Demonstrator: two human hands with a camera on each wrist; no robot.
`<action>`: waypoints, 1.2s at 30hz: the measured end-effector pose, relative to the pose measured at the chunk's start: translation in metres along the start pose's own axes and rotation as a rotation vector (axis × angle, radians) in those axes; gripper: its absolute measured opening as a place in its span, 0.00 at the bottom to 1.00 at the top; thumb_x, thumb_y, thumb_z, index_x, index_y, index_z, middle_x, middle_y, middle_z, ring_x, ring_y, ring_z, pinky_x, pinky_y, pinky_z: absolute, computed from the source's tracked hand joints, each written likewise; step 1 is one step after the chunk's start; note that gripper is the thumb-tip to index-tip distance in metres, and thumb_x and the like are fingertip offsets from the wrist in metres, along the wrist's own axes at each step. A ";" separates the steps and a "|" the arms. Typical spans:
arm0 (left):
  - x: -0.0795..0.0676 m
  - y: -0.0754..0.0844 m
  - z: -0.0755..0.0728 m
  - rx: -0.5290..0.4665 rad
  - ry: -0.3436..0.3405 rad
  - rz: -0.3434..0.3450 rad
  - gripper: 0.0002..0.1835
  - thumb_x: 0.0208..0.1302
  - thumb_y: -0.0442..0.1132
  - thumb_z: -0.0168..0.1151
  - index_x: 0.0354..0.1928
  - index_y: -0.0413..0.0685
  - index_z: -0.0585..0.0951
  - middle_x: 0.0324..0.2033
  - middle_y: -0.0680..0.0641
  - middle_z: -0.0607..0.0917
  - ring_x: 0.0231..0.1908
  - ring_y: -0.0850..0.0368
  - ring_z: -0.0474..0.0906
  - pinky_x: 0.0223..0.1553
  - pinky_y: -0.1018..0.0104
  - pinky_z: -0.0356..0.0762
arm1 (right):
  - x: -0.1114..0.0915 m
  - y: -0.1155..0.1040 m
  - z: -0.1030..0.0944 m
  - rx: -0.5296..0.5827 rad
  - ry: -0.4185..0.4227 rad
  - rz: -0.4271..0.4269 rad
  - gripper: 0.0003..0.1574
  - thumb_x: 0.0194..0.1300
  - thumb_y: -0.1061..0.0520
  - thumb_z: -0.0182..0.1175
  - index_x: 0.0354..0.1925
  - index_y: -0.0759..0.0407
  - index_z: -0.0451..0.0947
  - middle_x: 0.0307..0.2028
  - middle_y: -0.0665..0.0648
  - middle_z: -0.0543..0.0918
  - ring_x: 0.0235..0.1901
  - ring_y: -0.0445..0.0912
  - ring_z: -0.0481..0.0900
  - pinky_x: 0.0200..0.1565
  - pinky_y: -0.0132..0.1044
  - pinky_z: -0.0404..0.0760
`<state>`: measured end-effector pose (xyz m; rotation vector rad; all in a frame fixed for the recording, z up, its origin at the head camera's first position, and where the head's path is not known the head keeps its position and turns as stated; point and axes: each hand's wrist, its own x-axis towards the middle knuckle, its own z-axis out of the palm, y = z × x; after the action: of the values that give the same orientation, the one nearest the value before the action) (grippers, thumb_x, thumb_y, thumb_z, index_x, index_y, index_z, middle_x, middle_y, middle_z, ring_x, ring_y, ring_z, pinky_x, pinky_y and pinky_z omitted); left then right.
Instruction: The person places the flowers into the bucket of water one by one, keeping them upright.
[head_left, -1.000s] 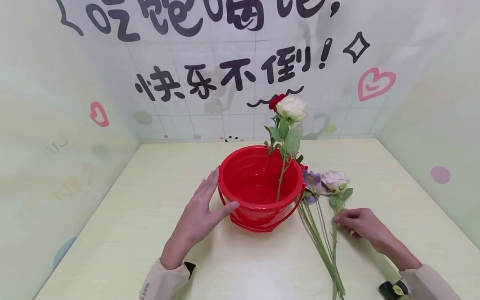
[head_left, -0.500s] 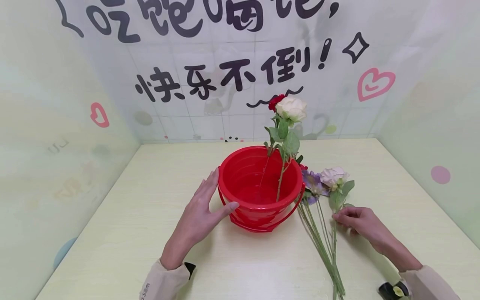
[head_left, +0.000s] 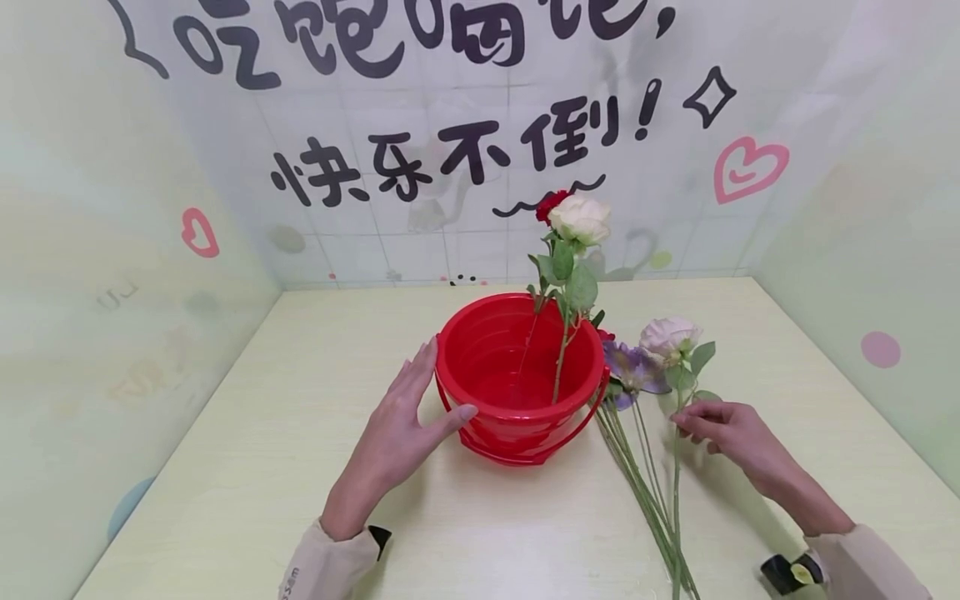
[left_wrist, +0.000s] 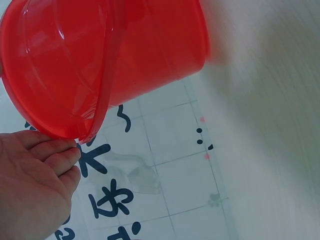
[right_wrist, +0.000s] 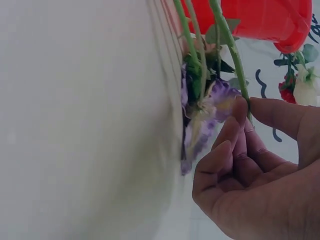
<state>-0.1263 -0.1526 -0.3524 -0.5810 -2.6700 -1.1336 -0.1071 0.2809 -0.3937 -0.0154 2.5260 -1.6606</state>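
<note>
A red bucket with its handle hanging down stands mid-table. My left hand touches the bucket's left side, fingers extended along the rim and thumb at the front rim; the left wrist view shows the fingertips right at the rim. Inside the bucket lean a white rose and a red flower on long stems. To the right, my right hand pinches the stem of a pale pink rose just below its leaves. In the right wrist view, thumb and fingertips meet on the green stem.
Beside the bucket's right side lie a purple flower and several green stems, their ends towards the front edge. A bit of another red flower shows behind the bucket. A printed wall closes off the back of the table.
The right hand has lifted the pale pink rose slightly, its head shifting up and its stem a little to the right. The left hand and the bucket have stayed in place.
</note>
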 end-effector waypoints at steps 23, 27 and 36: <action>-0.001 0.000 -0.001 0.004 0.000 -0.003 0.51 0.66 0.65 0.65 0.84 0.60 0.52 0.81 0.50 0.55 0.79 0.45 0.50 0.69 0.37 0.63 | 0.008 -0.042 -0.040 -0.149 0.130 -0.141 0.14 0.77 0.54 0.61 0.47 0.64 0.85 0.35 0.40 0.85 0.36 0.39 0.79 0.38 0.30 0.77; 0.000 0.000 0.000 0.012 0.009 0.012 0.52 0.66 0.64 0.66 0.84 0.58 0.52 0.81 0.48 0.55 0.79 0.44 0.50 0.70 0.37 0.62 | 0.009 -0.049 -0.043 -0.130 0.127 -0.181 0.11 0.77 0.55 0.61 0.47 0.61 0.85 0.37 0.40 0.85 0.37 0.38 0.79 0.39 0.29 0.76; -0.002 0.000 0.000 0.005 0.009 0.007 0.52 0.66 0.65 0.66 0.84 0.59 0.52 0.81 0.50 0.55 0.79 0.44 0.50 0.70 0.38 0.62 | 0.016 -0.073 -0.040 -0.005 0.161 -0.259 0.08 0.76 0.57 0.62 0.44 0.50 0.88 0.37 0.40 0.86 0.36 0.39 0.80 0.39 0.27 0.76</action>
<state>-0.1249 -0.1529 -0.3529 -0.5828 -2.6605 -1.1252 -0.1310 0.2873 -0.3124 -0.2267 2.7474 -1.8140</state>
